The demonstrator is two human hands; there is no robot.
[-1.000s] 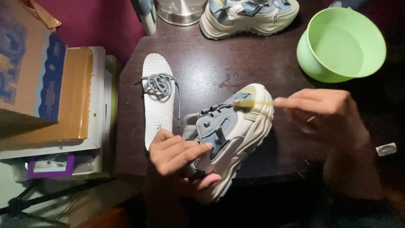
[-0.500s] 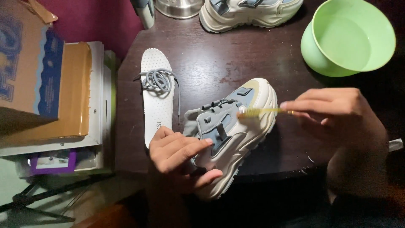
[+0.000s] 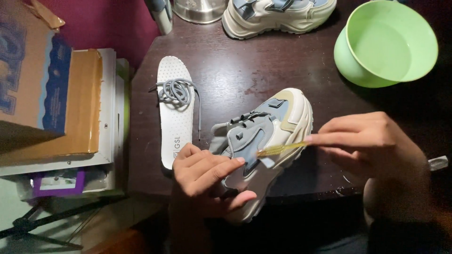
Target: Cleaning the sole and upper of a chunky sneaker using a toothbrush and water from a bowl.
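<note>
1. A chunky cream and grey-blue sneaker [image 3: 263, 141] lies on its side at the near edge of the dark counter [image 3: 235, 70], toe toward one o'clock, heel hanging slightly over the edge toward the person.
2. The left hand [image 3: 207, 181] clamps the heel end, fingers spread over the grey upper and thumb under the sole; its grip is closed on the shoe.
3. The right hand [image 3: 372, 146] pinches a thin yellowish brush [image 3: 281, 148] between thumb and fingers, the tip touching the side panel near the midsole. That grip is closed round the handle.
4. I judge the shoe light for its bulk: the thick sole looks stiff and makes the sound place to hold, while the laceless upper looks soft and would give under pressure. If it is damp, the smooth cream panels may be slippery.
5. At ten o'clock from the shoe a white insole [image 3: 175, 113] lies flat, with a coiled grey lace [image 3: 175, 91] resting on it, just beside the left hand.
6. At one o'clock a green bowl [image 3: 386, 42] stands tilted, well apart from the shoe but near the right arm's reach; an elbow could knock it.
7. At twelve o'clock, on the far edge, sits a second sneaker [image 3: 278, 16] beside a metal pot [image 3: 200, 9].
8. Off the counter at nine o'clock are stacked cardboard boxes [image 3: 47, 94], clear of the work.
</note>
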